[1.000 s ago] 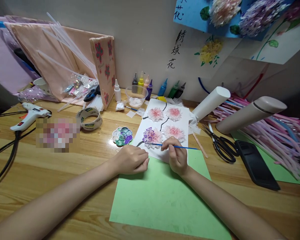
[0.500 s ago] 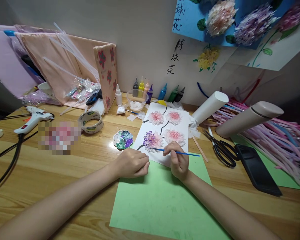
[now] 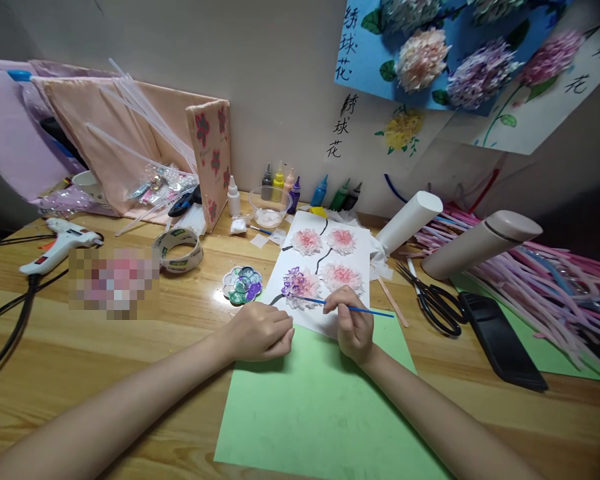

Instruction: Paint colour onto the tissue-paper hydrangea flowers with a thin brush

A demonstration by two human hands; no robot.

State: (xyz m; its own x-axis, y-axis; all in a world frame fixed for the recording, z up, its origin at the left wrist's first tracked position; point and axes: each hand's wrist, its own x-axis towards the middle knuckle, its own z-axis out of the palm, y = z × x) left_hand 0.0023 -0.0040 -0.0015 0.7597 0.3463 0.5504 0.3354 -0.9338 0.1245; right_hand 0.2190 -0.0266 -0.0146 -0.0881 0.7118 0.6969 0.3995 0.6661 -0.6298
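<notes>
My right hand (image 3: 354, 323) pinches a slim blue paintbrush (image 3: 375, 311), its tip at the lower-left paper flower (image 3: 300, 287). Purple paint covers the left part of that flower; the rest is pink and white. It is one of several fluffy flowers on a white sheet (image 3: 310, 325) with dark painted stems. My left hand (image 3: 263, 331) lies closed at the sheet's lower-left corner, fingers curled, with nothing showing in them. Beyond it sits a flower-shaped palette (image 3: 243, 285) with purple and green paint. Under both hands is a green sheet (image 3: 300, 400).
A tape roll (image 3: 179, 250), a glue gun (image 3: 63, 243) and a pixelated pink patch lie left. Paint bottles (image 3: 320, 191) and a clear cup (image 3: 270, 207) stand behind. Scissors (image 3: 437, 303), a black phone-like slab (image 3: 503, 340), a flask (image 3: 480, 247) and pipe cleaners (image 3: 545, 287) are right.
The whole view has shifted, so everything appears slightly left, and the wall pictures lower. Both hands keep nearly the same places; the brush tip is still at the purple-tinted flower.
</notes>
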